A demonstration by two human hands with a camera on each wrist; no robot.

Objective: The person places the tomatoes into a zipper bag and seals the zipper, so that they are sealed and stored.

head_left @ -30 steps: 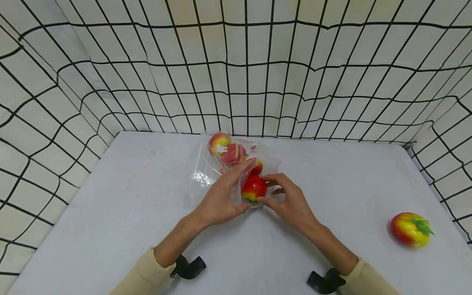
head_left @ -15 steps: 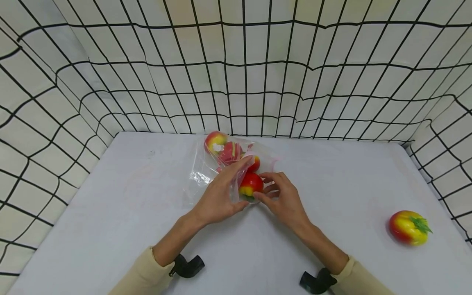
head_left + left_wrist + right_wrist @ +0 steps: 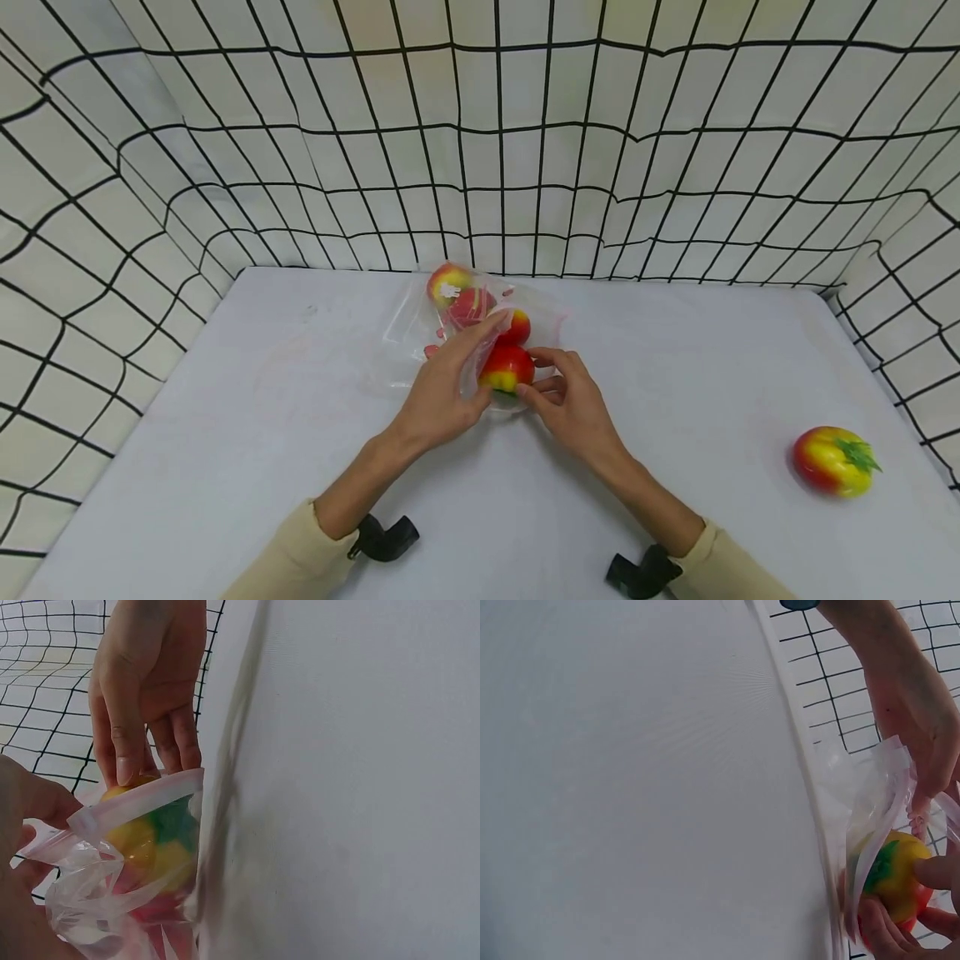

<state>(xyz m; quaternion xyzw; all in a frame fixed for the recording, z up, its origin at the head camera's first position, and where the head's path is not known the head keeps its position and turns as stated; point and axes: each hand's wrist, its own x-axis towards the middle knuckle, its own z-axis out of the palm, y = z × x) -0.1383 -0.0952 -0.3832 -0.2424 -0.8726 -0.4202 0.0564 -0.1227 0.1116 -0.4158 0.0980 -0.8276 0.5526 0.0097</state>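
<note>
A clear plastic zip bag [image 3: 401,367] with pink markings lies toward the back of the table. My left hand [image 3: 435,400] holds its mouth, fingers and thumb about the edge. At the mouth sits a glossy red-and-yellow fruit [image 3: 506,364] with a green leafy top. My right hand [image 3: 573,408] grips that fruit by its right side. In the left wrist view, the bag's pale zip strip [image 3: 142,802] crosses in front of it. Deeper in the bag are a red-and-yellow fruit [image 3: 447,282], a pinkish-red fruit [image 3: 471,307] and a red fruit [image 3: 517,327].
Another red-and-yellow fruit [image 3: 834,461] with green leaves lies alone at the right of the white table [image 3: 675,350]. Black netting [image 3: 502,158] rises along the back and sides. A black wrist mount [image 3: 386,537] is at each sleeve.
The gripped fruit has moved slightly left and away, farther into the bag's mouth. My right hand has gone left with it, while my left hand has shifted slightly left with the bag's edge.
</note>
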